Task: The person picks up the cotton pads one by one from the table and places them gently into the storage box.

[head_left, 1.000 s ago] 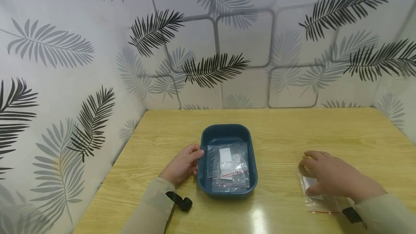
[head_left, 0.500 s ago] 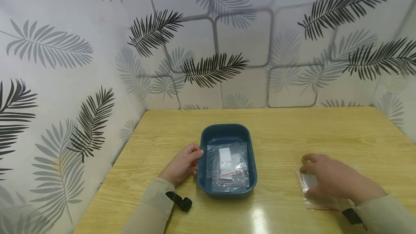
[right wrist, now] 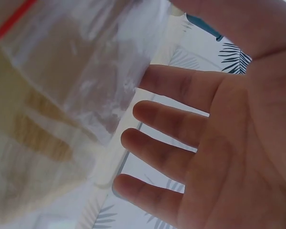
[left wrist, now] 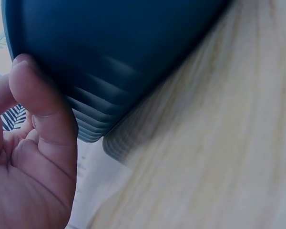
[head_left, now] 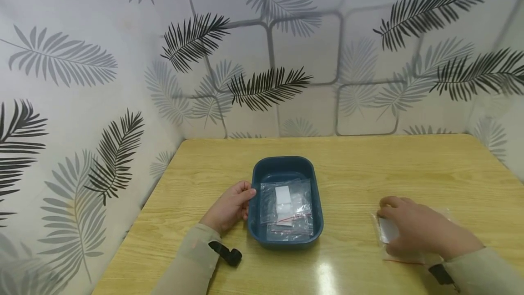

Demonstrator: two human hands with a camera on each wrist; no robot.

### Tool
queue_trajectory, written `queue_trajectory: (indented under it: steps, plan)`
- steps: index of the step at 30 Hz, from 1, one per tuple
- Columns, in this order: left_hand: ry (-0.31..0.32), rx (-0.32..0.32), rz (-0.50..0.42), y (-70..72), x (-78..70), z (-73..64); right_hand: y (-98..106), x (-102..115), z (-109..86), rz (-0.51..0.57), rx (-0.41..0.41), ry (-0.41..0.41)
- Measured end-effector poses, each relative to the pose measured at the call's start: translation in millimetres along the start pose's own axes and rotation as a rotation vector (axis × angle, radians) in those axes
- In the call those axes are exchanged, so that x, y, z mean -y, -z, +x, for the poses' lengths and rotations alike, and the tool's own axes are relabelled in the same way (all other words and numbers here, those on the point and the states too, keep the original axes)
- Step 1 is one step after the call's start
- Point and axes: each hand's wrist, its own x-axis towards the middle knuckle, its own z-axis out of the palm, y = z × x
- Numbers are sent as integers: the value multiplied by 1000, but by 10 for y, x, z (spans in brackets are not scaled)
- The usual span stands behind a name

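My left hand (head_left: 230, 206) grips the left rim of a dark blue plastic tray (head_left: 284, 164), its thumb over the edge. Close up in the left wrist view, fingers press the tray's smooth wall (left wrist: 109, 38). Inside the tray lie several clear zip bags (head_left: 304, 200) with red seal strips and white labels. Over at the right, my right hand (head_left: 423, 230) hovers low over another clear zip bag (head_left: 388, 230), white label showing between thumb and index. In the right wrist view the index fingertip touches the edge of this bag (right wrist: 86, 62), the other fingers loosely extended.
The wood-grain table (head_left: 348, 167) reaches back to a wall (head_left: 307, 49) papered with leaf prints. More clear plastic (head_left: 444, 213) shows beyond the right hand. A dark camera strap (head_left: 225, 253) is on the left wrist and another (head_left: 442, 274) on the right.
The right hand's fingers have come slightly nearer the person over the bag, and the bag's red strip has shifted a little left and away. Left hand and tray stay put.
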Motion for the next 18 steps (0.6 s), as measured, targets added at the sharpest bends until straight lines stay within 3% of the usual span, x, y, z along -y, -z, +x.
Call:
queue_trajectory:
  steps: [18]
  plan:
    - [-1, -4, 24, 22, 34, 12, -58, 2, 47, -48, -143, 54]
